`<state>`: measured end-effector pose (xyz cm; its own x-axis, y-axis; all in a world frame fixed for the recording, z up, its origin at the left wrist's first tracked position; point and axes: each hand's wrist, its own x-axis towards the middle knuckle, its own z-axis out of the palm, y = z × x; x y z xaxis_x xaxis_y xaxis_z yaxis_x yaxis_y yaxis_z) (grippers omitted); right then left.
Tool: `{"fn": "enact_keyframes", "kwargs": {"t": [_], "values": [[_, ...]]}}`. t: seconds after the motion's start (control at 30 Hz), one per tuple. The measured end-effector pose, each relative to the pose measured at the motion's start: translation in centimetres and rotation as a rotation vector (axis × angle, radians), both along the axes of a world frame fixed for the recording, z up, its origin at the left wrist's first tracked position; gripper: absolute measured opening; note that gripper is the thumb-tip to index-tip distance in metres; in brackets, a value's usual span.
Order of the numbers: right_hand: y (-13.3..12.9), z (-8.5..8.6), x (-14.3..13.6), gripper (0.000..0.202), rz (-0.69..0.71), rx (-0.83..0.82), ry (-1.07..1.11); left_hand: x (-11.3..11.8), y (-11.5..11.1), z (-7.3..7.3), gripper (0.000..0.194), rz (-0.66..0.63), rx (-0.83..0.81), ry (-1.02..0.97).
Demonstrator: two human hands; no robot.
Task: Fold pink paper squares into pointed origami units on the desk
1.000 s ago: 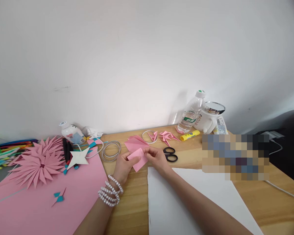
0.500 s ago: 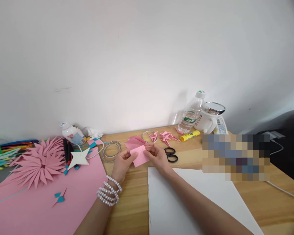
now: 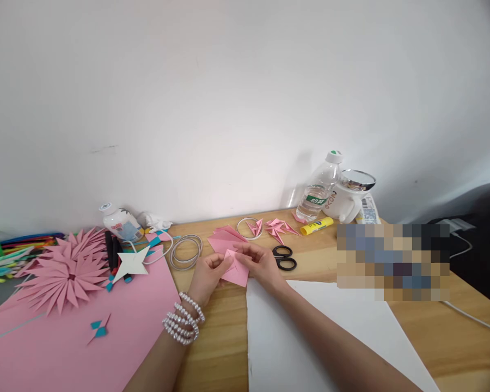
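Between both hands is a small square of pink paper (image 3: pixel 236 275) with creases across it. My left hand (image 3: pixel 209 274) pinches its left edge with thumb and fingers. My right hand (image 3: pixel 262 265) is closed on the upper right part, its thumb pressing on the paper's face. Just behind lie more pink paper sheets (image 3: pixel 225 238), partly covered by the hands. Black-handled scissors (image 3: pixel 286 264) rest right of my right hand, their blades hidden. Folded pink paper pieces (image 3: pixel 281 230) lie farther back, one inside a metal ring (image 3: pixel 245 226).
Metal rings (image 3: pixel 186 252) lie left of my hands. Pink paper flowers (image 3: pixel 69 275) and a white paper star (image 3: pixel 133 264) sit on pink card (image 3: pixel 65 354). A white board (image 3: pixel 294 348) lies under my right forearm. A glue stick (image 3: pixel 317 226), water bottle (image 3: pixel 318 190) and mug (image 3: pixel 347 198) stand near the wall.
The pink paper has turned and tilted lower between my hands. My right hand has shifted slightly left, its thumb moving over the paper's face.
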<state>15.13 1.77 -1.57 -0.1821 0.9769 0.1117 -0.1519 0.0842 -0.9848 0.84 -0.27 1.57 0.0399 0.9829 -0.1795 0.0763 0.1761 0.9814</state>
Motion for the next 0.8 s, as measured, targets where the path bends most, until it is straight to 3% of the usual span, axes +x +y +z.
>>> {"fn": "enact_keyframes", "kwargs": {"t": [0.17,0.53,0.63,0.8], "values": [[0.03,0.29,-0.04,0.037,-0.005,-0.050,0.166,-0.14,0.24,0.01,0.026,0.168,0.054,-0.056],[-0.04,0.55,0.14,0.022,-0.125,-0.082,0.079,-0.12,0.04,0.02,0.025,-0.004,-0.015,-0.134],[-0.04,0.41,0.17,0.017,-0.145,-0.029,0.046,-0.13,0.06,-0.17,0.025,-0.034,-0.060,-0.179],[-0.06,0.19,0.11,0.018,-0.064,0.214,-0.059,-0.39,0.40,-0.11,0.026,0.102,-0.086,-0.340]]}}
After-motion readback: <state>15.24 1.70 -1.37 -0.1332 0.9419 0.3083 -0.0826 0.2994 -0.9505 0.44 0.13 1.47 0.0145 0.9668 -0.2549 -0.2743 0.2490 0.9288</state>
